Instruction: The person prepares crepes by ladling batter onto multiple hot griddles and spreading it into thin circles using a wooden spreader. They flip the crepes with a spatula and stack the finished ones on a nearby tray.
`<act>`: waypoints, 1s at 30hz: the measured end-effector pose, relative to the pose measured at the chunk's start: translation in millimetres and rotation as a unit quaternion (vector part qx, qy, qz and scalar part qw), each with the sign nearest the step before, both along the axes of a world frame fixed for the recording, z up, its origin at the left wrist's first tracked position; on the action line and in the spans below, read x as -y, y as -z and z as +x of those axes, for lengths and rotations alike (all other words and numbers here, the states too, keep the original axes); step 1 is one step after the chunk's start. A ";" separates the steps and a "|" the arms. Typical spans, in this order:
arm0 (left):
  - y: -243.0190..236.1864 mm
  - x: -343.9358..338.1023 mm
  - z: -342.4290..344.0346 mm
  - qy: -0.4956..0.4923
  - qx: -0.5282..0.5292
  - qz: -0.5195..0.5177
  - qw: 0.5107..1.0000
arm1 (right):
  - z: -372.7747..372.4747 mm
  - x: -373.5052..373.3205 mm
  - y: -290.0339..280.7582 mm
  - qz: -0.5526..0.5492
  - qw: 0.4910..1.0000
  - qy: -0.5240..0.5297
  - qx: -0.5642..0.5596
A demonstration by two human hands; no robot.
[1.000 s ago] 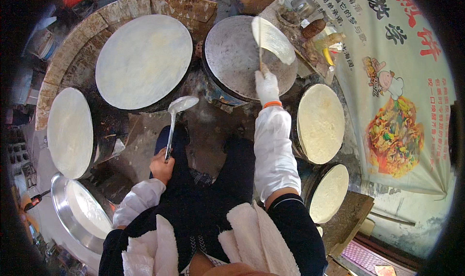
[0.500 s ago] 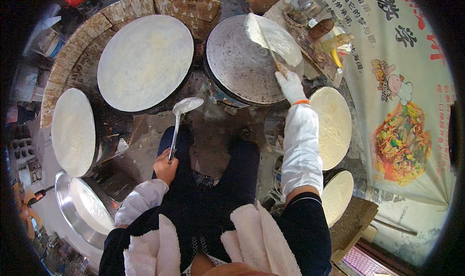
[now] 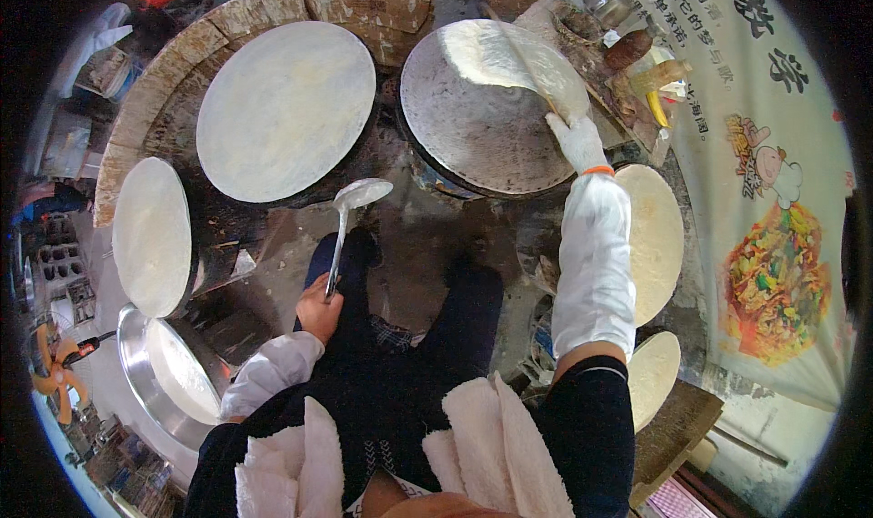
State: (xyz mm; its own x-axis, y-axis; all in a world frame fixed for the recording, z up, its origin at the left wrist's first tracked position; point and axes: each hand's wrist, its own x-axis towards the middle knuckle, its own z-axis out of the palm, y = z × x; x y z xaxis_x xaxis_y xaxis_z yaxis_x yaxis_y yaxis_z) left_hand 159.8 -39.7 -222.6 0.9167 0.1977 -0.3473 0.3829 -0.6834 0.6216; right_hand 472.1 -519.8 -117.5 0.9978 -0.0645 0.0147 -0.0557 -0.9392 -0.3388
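My left hand (image 3: 319, 311) is closed on the handle of a metal ladle (image 3: 362, 191), whose batter-coated bowl hangs between two griddles. My right hand (image 3: 575, 141), in a white glove, grips a thin wooden spreader (image 3: 539, 89) over a round griddle (image 3: 459, 131) at the upper right. White batter (image 3: 477, 52) lies under the stick along that griddle's upper and right part; the lower left part shows bare dark surface. To its left, a large griddle (image 3: 282, 109) carries a pale, thin round layer of batter. A steel basin (image 3: 135, 372) of white batter stands at the lower left.
Other coated griddles stand at left (image 3: 152, 236) and right (image 3: 650, 245), (image 3: 655, 382). A worn curved rim (image 3: 223, 18) backs them. A ledge holds containers and bottles (image 3: 664, 72). A printed banner (image 3: 777, 272) hangs at the right; an orange fan (image 3: 59, 372) is at far left.
My right hand has moved right with the spreader, and the batter has spread wider across the griddle's upper part and right edge. My left hand still holds the ladle.
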 end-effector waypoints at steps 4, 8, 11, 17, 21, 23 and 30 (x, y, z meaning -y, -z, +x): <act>-1.7 -0.1 -2.8 -0.010 0.003 0.007 1.000 | -25.9 -20.3 3.2 0.140 0.978 -0.145 -0.052; -0.3 -2.6 -5.7 -0.038 -0.021 0.008 0.999 | -101.7 -31.0 7.9 0.155 0.970 -0.184 -0.040; -1.7 -3.5 -3.8 -0.028 -0.005 0.015 0.999 | -105.1 -34.0 -17.5 0.150 0.977 -0.150 -0.023; 6.7 3.4 -6.4 -0.007 0.044 0.022 0.999 | 12.6 -38.4 0.2 0.020 0.992 -0.119 -0.025; -16.9 7.8 -5.3 -0.028 -0.012 0.031 0.999 | -18.7 -41.4 20.6 0.124 0.962 -0.243 0.013; -4.2 0.5 -12.6 -0.025 0.043 0.038 0.998 | -74.3 -41.7 11.8 0.070 0.971 -0.216 -0.078; 1.7 -6.5 -14.3 -0.003 0.009 0.002 1.000 | -128.3 -20.5 14.6 0.233 0.971 0.003 0.059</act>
